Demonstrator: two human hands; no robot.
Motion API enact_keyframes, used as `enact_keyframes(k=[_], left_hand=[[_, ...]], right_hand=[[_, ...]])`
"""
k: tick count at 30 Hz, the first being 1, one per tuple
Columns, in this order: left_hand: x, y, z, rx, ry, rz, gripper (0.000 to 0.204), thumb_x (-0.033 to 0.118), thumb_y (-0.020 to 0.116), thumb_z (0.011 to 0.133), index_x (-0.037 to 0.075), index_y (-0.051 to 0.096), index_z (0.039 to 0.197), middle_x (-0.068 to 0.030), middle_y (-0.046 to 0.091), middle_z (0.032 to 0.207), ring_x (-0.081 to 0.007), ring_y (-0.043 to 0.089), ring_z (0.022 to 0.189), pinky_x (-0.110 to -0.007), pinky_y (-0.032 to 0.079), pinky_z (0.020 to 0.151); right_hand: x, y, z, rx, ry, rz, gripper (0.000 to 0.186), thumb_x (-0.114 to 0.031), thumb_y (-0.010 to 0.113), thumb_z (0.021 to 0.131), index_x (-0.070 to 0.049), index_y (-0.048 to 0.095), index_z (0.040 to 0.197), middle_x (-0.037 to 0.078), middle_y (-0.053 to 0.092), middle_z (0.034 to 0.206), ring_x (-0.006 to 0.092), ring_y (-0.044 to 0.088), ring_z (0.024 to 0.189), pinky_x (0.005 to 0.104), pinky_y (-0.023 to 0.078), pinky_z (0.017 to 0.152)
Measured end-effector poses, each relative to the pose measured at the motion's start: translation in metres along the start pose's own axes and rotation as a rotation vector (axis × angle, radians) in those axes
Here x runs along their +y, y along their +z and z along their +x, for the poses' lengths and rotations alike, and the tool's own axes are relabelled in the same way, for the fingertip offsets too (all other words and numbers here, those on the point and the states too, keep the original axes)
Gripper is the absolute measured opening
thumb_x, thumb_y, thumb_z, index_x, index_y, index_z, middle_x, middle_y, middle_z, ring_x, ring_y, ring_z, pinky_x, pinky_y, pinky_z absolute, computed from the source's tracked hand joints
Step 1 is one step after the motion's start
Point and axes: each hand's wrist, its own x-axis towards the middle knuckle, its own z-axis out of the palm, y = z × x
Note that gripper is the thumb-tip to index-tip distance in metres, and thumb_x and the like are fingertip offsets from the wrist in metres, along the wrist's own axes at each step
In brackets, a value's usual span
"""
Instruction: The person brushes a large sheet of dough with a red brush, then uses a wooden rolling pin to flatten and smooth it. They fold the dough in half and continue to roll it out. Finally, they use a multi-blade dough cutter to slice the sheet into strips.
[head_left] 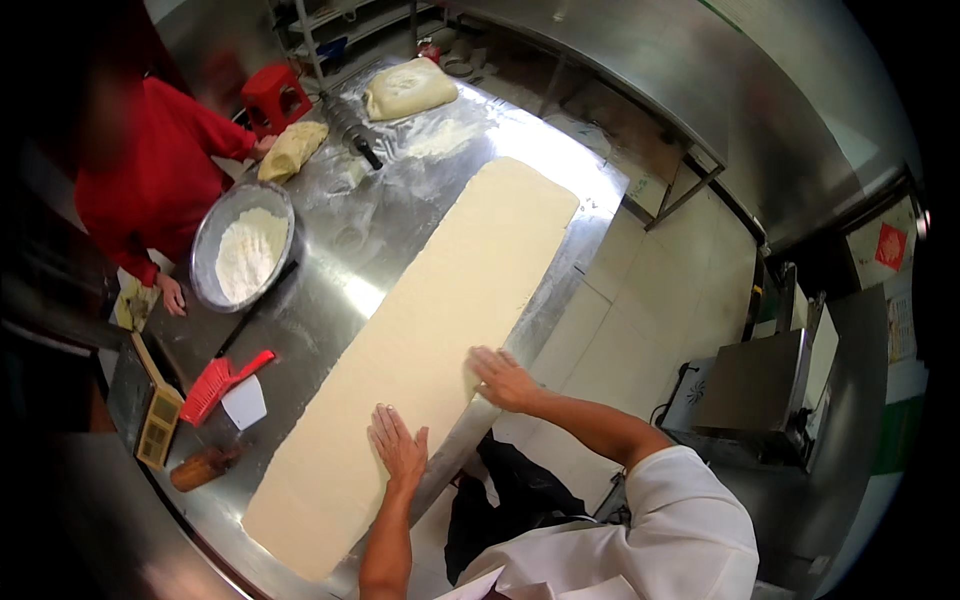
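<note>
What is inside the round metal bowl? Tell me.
The metal bowl holds a heap of white flour, filling most of it. The flour covers the bowl's bottom, so anything buried under it cannot be seen.

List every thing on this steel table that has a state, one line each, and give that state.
Long dough sheet: rolled out flat along the table.
Left hand: open, palm flat on the sheet.
Right hand: open, flat on the sheet's edge.
Metal bowl: partly full of flour.
Pale dough lump: unrolled, at the far end.
Yellowish dough piece: under another person's hand.
Red brush: lying flat, unheld.
</note>
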Motion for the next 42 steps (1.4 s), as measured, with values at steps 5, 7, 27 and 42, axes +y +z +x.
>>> enact_keyframes(k=[5,7,27,42], left_hand=[[0.02,0.001,0.029,-0.023,0.08,-0.006,0.086,0.041,0.058,0.096,-0.009,0.019,0.154,-0.0266,0.013,0.164,-0.0399,0.008,0.153,-0.056,0.005,0.123],[0.039,0.0,0.065,-0.06,0.108,0.018,0.086,0.042,0.058,0.096,-0.008,0.021,0.154,-0.0251,0.015,0.164,-0.0391,0.01,0.153,-0.056,0.006,0.123],[0.376,0.069,0.551,0.0,0.467,0.108,0.08,0.056,0.042,0.1,0.004,0.023,0.158,-0.0174,0.014,0.167,-0.0335,0.007,0.155,-0.056,0.002,0.122],[0.409,0.078,0.546,-0.016,0.734,0.099,0.073,0.05,0.051,0.097,0.005,0.037,0.153,-0.0156,0.028,0.163,-0.0322,0.021,0.152,-0.057,0.014,0.122]], right_hand=[[0.069,-0.025,-0.019,0.229,0.25,0.004,0.068,-0.037,0.055,0.098,-0.004,0.032,0.152,0.019,0.029,0.16,0.0345,0.027,0.149,0.0539,0.022,0.12],[0.103,-0.05,0.006,0.314,0.29,0.011,0.069,-0.037,0.055,0.098,-0.002,0.031,0.152,0.02,0.031,0.159,0.0355,0.029,0.147,0.0536,0.023,0.119],[0.395,-0.166,0.168,0.348,0.278,-0.087,0.081,-0.055,0.054,0.095,-0.005,0.03,0.155,0.012,0.026,0.164,0.0284,0.021,0.152,0.0512,0.018,0.122],[0.49,-0.203,0.19,0.317,0.218,-0.103,0.067,-0.043,0.051,0.1,-0.009,0.033,0.155,0.013,0.029,0.162,0.0295,0.024,0.151,0.0538,0.017,0.122]])
